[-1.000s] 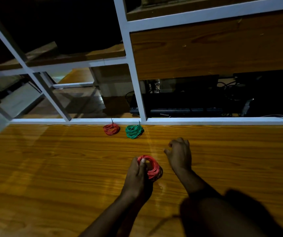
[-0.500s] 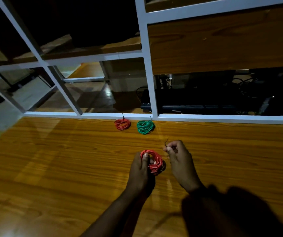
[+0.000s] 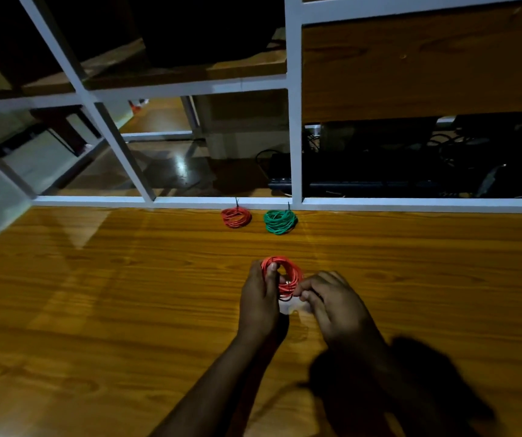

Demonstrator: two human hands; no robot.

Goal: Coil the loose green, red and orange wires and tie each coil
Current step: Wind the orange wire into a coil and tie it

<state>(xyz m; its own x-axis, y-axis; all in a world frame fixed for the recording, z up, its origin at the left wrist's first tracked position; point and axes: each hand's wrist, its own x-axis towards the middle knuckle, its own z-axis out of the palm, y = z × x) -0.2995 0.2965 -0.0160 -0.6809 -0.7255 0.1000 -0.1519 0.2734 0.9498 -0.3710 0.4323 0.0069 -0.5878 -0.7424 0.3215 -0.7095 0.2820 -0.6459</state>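
Note:
An orange-red wire coil [image 3: 288, 275] stands upright just above the wooden table [image 3: 95, 294]. My left hand [image 3: 259, 298] grips its left side, thumb over the strands. My right hand [image 3: 332, 304] pinches at the coil's lower right edge, where a thin dark tie shows; the fingertips hide the contact. Two more coils lie flat near the table's far edge, each with a dark tie sticking up: a red coil [image 3: 236, 217] and a green coil [image 3: 280, 221] to its right.
A white metal frame [image 3: 294, 121] rises along the table's far edge. Behind it are wooden shelves, a dark keyboard [image 3: 363, 186] and tangled cables. My shadow falls on the table at the lower right.
My right hand, which had picked up a thin dark tie from the table, has come back to the coil's lower right edge. My left hand has kept holding the coil.

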